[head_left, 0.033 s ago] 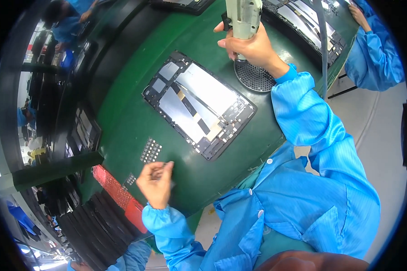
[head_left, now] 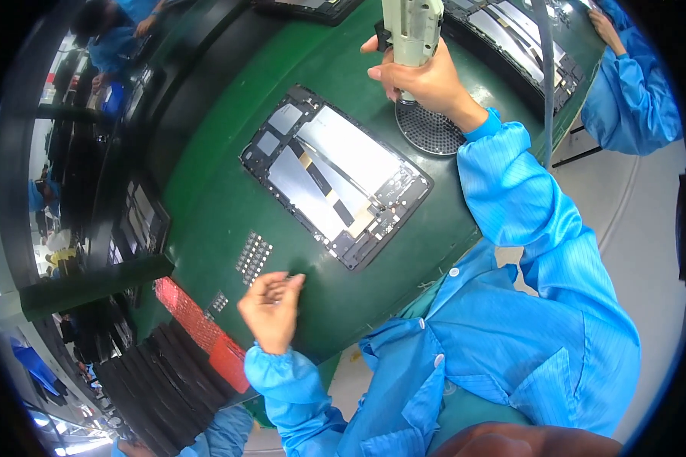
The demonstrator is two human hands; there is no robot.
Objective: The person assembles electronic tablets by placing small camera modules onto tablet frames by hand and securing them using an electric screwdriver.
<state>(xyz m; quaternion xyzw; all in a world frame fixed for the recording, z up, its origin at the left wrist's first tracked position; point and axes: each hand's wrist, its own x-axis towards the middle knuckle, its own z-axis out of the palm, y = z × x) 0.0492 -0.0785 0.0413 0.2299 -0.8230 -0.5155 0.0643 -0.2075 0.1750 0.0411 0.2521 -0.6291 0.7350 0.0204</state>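
Observation:
An opened tablet (head_left: 335,179) lies on the green bench mat, its inner metal plates, flat cable and circuit board showing. My right hand (head_left: 423,76) is wrapped round a pale electric screwdriver (head_left: 411,34), held upright. Just under its tip stands a round black perforated screw tray (head_left: 427,131), partly hidden by my wrist. Nearer me, left of the tablet's lower corner, my left hand (head_left: 273,311) is closed in a pinch above the mat. Whatever its fingertips hold is too small to make out. Beside it lies a sheet of small stickers (head_left: 253,255).
A smaller sticker piece (head_left: 218,302) lies near a red bubble-wrap strip (head_left: 187,312). Black padded slats (head_left: 160,388) stand at lower left. Another opened device (head_left: 518,49) rests at upper right, behind a hanging grey cable (head_left: 545,84). Co-workers' blue sleeves (head_left: 625,99) show at the edges.
My left hand has shifted slightly to the right, away from the sticker sheet, its fingers still pinched. The right hand, screwdriver and tablet stay in place.

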